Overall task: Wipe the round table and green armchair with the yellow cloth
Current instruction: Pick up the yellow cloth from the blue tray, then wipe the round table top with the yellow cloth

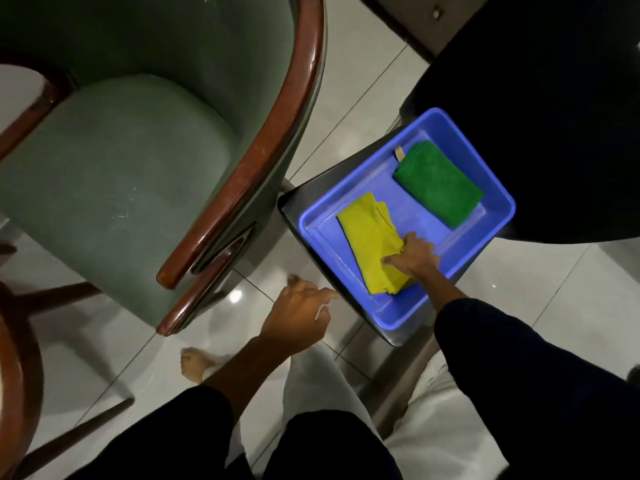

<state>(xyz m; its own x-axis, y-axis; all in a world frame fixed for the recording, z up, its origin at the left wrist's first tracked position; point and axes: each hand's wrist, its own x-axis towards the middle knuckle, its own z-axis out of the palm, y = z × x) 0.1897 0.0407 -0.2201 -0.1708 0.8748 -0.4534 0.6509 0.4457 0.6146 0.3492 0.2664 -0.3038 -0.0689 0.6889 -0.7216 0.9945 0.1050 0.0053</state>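
Note:
A folded yellow cloth [370, 240] lies in a blue plastic tray [491, 199] at the right. My right hand [414, 256] rests on the cloth's near right edge, fingers pinching its folds. My left hand [298, 315] hovers over the floor left of the tray, fingers loosely curled and holding nothing. The green armchair [114, 174], with glossy brown wooden arms, fills the upper left. A curved brown wooden edge [17, 375] at the lower left may be the round table; I cannot tell.
A folded green cloth [438, 183] lies in the tray's far end. The tray sits on a small dark stand [294, 202]. A large black shape [554, 98] looms at the upper right. White floor tiles [346, 81] lie between the chair and the stand.

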